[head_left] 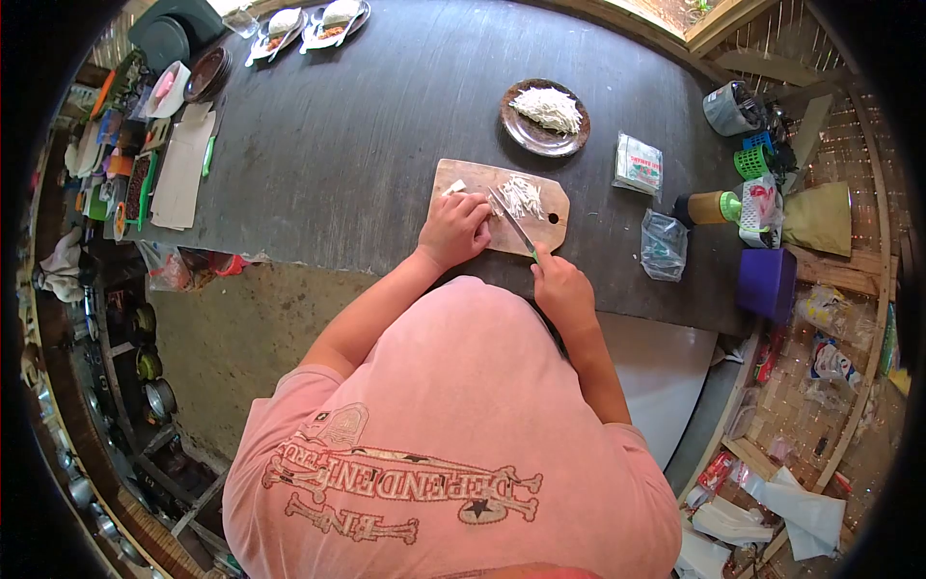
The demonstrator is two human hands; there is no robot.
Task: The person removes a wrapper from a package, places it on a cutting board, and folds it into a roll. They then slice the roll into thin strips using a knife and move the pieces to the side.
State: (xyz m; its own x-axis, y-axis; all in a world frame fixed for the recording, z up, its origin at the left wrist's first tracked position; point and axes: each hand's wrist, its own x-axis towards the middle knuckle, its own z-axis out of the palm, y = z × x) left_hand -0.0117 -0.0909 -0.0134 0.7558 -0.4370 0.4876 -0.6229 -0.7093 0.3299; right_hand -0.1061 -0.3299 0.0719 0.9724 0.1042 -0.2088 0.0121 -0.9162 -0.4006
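A wooden cutting board [461, 178] lies on the dark table [347, 125]. My left hand [453, 230] presses down on a white piece of food on the board, fingers curled. My right hand [561, 288] grips a green-handled knife [511, 222], its blade angled across the board right beside the left fingers. A small pile of white cut strips [523, 196] lies on the board beyond the blade. One white chunk [453, 187] sits near the board's left end.
A brown plate [536, 138] with white shredded food stands behind the board. A packet [639, 164], a plastic bag [663, 244], a jar with a green lid [709, 206] and a purple box [767, 283] sit to the right. Dishes and papers crowd the table's far left.
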